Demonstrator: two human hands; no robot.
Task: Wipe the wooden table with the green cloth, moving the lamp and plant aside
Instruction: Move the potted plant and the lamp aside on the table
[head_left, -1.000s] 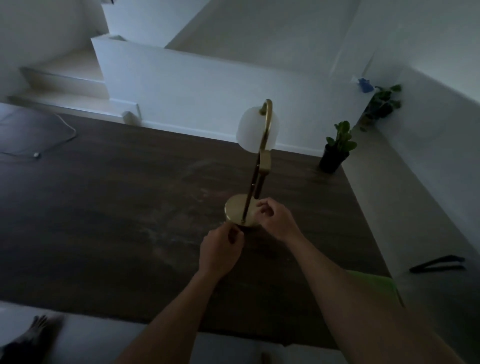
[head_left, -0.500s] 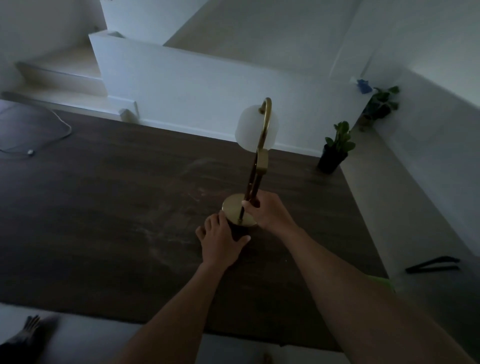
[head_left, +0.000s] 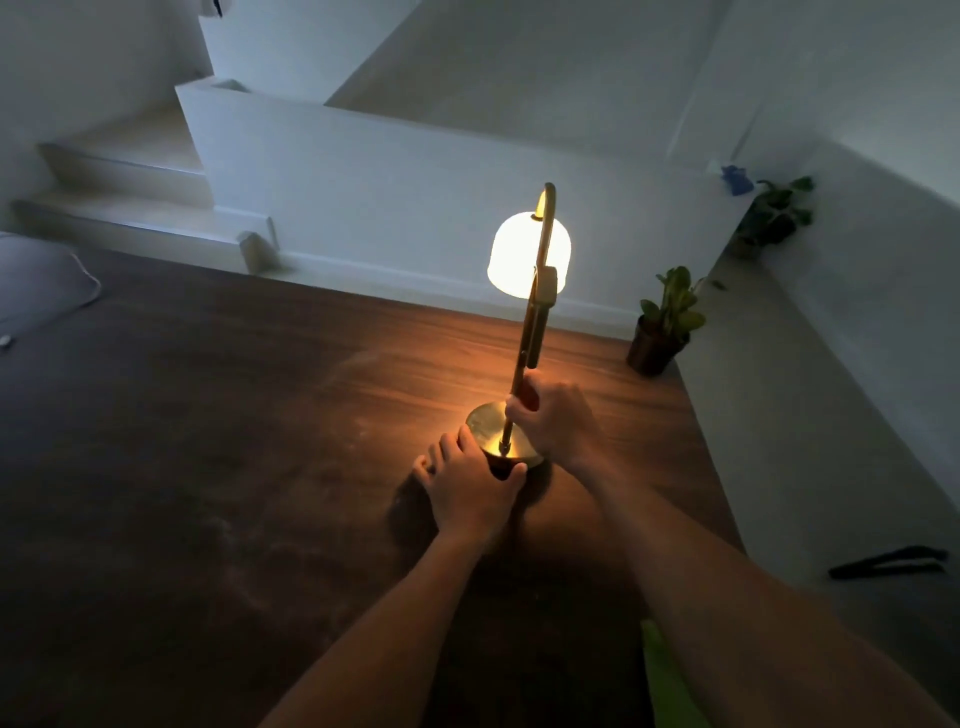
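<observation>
The brass lamp (head_left: 525, 260) is now lit, dark a moment ago. The right hand (head_left: 558, 421) grips its stem, and the left hand (head_left: 467, 488) rests flat-fingered against its base. It likely still needs moving aside.

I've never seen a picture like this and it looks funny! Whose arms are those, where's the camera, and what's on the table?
No machine here: those are a person's two arms. The camera sits on their head, looking down. The right hand grips the stem of a lit gold metal lamp with a round white shade. The left hand lies flat, touching its base. The lamp stands on a dark brown wooden table. A small green plant in a dark pot stands at its far right corner, and a bright green cloth peeks out under the right arm.
</observation>
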